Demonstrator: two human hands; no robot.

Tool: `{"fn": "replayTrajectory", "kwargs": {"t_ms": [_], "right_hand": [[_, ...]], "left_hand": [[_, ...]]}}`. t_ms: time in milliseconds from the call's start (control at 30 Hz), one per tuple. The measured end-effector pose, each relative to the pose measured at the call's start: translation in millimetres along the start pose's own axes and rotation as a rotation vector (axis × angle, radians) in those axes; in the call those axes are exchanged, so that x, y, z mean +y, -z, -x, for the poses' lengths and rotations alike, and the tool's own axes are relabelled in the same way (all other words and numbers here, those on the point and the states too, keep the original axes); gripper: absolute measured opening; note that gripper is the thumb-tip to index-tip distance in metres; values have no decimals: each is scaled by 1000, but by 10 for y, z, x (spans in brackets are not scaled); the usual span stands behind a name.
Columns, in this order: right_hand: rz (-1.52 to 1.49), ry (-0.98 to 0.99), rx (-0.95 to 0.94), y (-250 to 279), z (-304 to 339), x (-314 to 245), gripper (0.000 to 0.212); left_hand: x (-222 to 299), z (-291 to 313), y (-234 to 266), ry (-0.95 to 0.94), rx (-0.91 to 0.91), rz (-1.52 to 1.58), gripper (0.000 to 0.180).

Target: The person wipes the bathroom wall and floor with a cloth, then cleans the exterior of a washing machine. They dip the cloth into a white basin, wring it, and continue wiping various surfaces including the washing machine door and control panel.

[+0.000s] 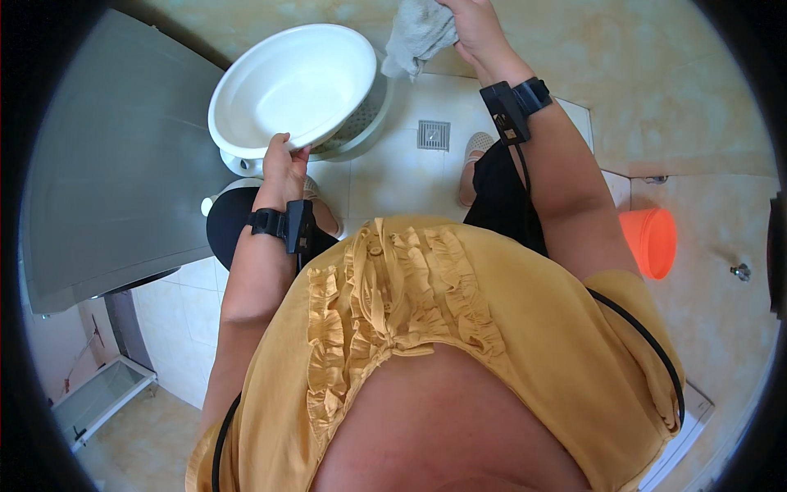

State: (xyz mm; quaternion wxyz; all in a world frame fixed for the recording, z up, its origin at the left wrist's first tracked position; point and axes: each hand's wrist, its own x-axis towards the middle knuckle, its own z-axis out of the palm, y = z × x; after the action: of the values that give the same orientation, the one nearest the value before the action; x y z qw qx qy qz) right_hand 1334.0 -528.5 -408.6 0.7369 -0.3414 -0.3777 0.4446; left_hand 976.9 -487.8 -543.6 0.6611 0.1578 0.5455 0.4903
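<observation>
From where I'm operating, I'm seeing the white basin (295, 86) lying at eleven o'clock, its round mouth facing up toward me. My left hand (285, 168) is clamping the rim at the basin's own six o'clock, the grip closing with the thumb on top. A pale vessel with a perforated inside (365, 127) is showing from under the basin, toward its four o'clock; I cannot tell whether the two are touching. At twelve o'clock, near the upper edge, my right hand (474, 29) is clamping a grey cloth (420, 37), which is hanging bunched from the grip just beside the basin's rim. A square floor drain (434, 135) is sitting below the cloth, an orange bucket (652, 242) is standing at three o'clock, and a large grey panel (123, 156) is filling ten o'clock.
</observation>
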Motion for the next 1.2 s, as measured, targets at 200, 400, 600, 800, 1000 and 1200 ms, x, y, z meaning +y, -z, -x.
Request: {"fn": "replayTrajectory", "kwargs": {"t_ms": [200,400,600,800,1000,1200], "right_hand": [[-11,-3,-9,-87,-59,3,25],[4,-5,20,-54,-48,57,33],[14,10,49,-99,3,79,37],[144,45,122,-22,24,16,43],[202,-6,91,127,53,-160,44],[331,-210,-325,-38,370,-467,46]], "left_hand": [[-235,-175,65,41,-67,-60,45],[-482,-326,83,112,-131,-41,37],[-519,-421,219,212,-126,-116,53],[-351,-369,118,-436,141,-382,56],[-211,159,-531,-250,-352,-630,51],[142,922,-1343,-552,-841,-724,75]]}}
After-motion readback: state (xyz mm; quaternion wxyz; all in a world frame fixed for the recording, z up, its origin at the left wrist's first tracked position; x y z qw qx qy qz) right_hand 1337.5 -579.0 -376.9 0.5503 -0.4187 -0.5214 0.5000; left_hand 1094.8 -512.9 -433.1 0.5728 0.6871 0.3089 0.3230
